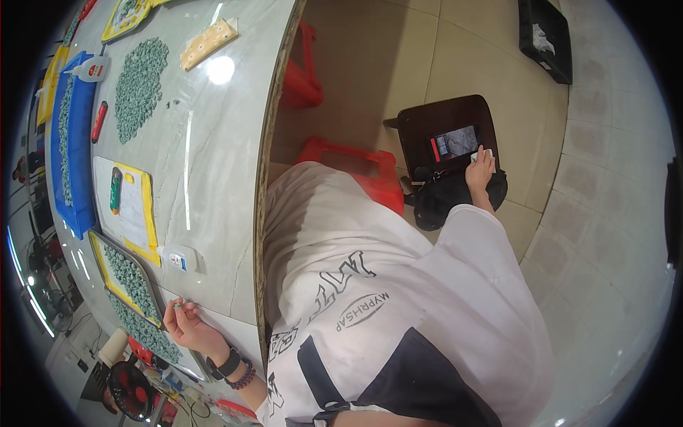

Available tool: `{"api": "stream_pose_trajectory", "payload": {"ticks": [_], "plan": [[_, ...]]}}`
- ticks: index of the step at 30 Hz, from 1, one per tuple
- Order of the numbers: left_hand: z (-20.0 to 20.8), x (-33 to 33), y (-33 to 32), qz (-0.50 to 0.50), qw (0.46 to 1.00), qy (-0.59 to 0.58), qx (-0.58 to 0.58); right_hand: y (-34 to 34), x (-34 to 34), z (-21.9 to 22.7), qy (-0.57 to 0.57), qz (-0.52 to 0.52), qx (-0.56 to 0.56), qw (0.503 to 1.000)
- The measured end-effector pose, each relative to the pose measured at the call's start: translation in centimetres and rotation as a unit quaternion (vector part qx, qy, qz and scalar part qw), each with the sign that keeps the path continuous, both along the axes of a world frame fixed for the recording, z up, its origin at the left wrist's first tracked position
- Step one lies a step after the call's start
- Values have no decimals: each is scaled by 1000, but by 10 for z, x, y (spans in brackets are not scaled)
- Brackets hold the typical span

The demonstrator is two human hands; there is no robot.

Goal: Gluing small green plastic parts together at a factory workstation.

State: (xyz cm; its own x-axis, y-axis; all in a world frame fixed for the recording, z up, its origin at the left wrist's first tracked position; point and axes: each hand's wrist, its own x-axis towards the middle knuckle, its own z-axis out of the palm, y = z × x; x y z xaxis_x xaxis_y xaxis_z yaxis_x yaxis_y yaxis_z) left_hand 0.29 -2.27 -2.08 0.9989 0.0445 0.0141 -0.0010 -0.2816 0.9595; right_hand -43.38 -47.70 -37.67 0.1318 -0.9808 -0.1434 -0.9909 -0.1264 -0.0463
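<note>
Left hand (188,329) at table (220,263), fingertips pinching small green stone (178,306), beside tray (100,265) of similar stones. Right hand (481,172) over stool (427,121), fingers on white item (474,155) near phone (457,142); cannot tell if gripping.

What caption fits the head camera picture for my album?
Left hand beside a tray of green stone-like pieces, right hand beside a phone on a dark seat.
</note>
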Motion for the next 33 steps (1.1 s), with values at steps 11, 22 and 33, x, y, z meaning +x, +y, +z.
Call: {"api": "stream_pose_trajectory", "payload": {"ticks": [11, 22, 33], "plan": [[0, 0, 1, -2, 1000, -1, -6, 0, 3, 5, -12, -3, -3, 1000], [0, 0, 1, -2, 1000, -1, 3, 0, 0, 1, -31, 4, -18, 999], [1, -1, -1, -5, 1000, 2, -5, -1, -1, 1, -17, 16, -17, 1000]]}}
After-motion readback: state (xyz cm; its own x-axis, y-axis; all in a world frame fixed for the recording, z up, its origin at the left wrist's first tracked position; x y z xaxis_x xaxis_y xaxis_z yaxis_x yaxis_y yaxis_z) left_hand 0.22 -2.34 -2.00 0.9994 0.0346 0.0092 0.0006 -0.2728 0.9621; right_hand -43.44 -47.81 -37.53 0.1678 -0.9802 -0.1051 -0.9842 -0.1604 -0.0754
